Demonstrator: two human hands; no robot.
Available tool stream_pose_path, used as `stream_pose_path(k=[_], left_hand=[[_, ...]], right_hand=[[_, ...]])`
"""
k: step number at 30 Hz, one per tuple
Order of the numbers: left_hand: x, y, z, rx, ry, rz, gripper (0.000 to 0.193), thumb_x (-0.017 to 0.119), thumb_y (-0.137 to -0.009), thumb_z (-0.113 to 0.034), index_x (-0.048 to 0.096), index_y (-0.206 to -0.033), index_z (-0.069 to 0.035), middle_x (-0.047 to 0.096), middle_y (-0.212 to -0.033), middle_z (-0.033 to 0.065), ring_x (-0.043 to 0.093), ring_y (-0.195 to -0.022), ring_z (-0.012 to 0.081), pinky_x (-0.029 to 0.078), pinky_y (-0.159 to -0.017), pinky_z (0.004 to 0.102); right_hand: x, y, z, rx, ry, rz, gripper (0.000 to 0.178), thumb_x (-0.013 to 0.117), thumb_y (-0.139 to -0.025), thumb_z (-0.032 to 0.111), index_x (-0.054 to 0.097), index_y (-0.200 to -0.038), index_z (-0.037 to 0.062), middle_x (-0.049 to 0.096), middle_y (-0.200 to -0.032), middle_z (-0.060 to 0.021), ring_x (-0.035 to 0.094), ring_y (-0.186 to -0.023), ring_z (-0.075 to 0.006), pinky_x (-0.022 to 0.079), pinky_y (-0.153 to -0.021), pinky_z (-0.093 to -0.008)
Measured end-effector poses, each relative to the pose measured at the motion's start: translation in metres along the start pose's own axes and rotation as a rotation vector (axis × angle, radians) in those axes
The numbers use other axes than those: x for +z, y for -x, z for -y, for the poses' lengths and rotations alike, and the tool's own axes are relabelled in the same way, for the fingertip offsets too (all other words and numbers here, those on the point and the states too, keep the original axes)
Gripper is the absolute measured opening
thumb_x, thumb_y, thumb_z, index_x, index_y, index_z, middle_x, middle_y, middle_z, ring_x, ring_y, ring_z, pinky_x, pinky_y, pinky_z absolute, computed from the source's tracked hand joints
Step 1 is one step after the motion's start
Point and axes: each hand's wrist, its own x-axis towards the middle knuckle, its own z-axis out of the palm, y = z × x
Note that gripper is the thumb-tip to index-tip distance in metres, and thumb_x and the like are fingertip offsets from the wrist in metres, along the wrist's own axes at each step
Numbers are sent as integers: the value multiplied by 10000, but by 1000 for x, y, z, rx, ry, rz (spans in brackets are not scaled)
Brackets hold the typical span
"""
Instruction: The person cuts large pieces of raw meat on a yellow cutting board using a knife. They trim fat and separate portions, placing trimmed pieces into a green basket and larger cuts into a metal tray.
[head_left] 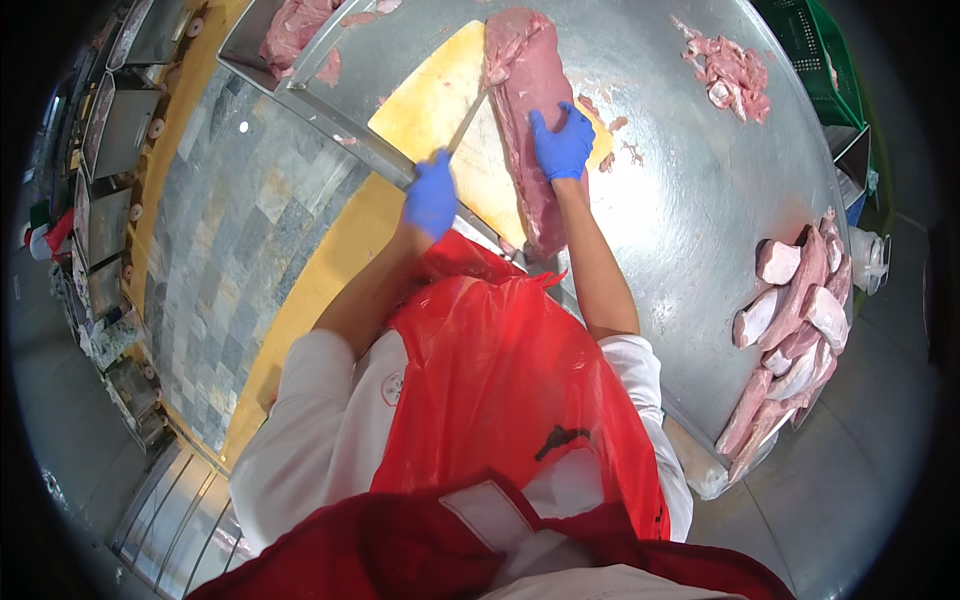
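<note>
A long pink boneless loin of meat (pixel 530 100) lies lengthwise over a yellowed cutting board (pixel 420 105) on the metal table. My left hand (pixel 432 198), in a blue glove and slightly blurred, is closed round the handle of a knife (pixel 467 123). The thin blade points up and away, its tip at the loin's left edge; whether it has entered the meat I cannot tell. My right hand (pixel 565 145), also blue-gloved, grips the loin's right side near its middle, thumb on top. The ends of its fingers are partly hidden.
Meat trimmings (pixel 728 75) are heaped at the far right of the metal table (pixel 690 200). Several cut meat pieces (pixel 800 310) lie along its right edge. A green crate (pixel 825 60) stands beyond. At the far left, a metal tray (pixel 250 45) holds more meat.
</note>
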Motion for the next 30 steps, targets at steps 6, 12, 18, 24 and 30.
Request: stream_pose_path(k=[6,12,18,24,30], left_hand=[[-40,52,70,126,22,-44,476,496,-901,-74,398,-1366,-56,559,-1136,302,623,-904,484,518,-771,546],[-56,17,96,209,297,-300,416,540,-926,-102,463,-1331,-42,623,-1040,245,634,-873,422,503,-743,510],[-107,-23,106,125,479,-315,366,545,-929,-85,476,-1280,-9,629,-885,250,615,-805,443,480,-693,483],[-129,-126,131,340,515,-177,341,568,-919,-116,501,-1230,7,625,-867,253,606,-771,447,460,-685,502],[-186,-191,80,471,531,59,350,579,-938,-222,536,-1228,-32,685,-895,228,662,-842,440,502,-723,513]], right_hand=[[15,-34,58,-505,-67,28,394,726,-768,294,665,-1091,78,623,-1156,-186,560,-1117,-366,462,-944,-453],[113,-60,62,-572,618,183,198,618,-812,138,701,-965,43,659,-1000,-188,634,-918,-368,526,-796,-441],[41,0,73,-416,207,490,164,631,-801,148,701,-866,14,663,-833,-207,673,-798,-318,540,-724,-399],[23,-15,112,39,51,187,268,699,-791,244,660,-920,12,667,-924,-235,664,-797,-409,524,-720,-468],[106,-32,125,311,265,14,357,625,-892,351,627,-966,1,676,-852,-251,657,-774,-434,519,-719,-477]])
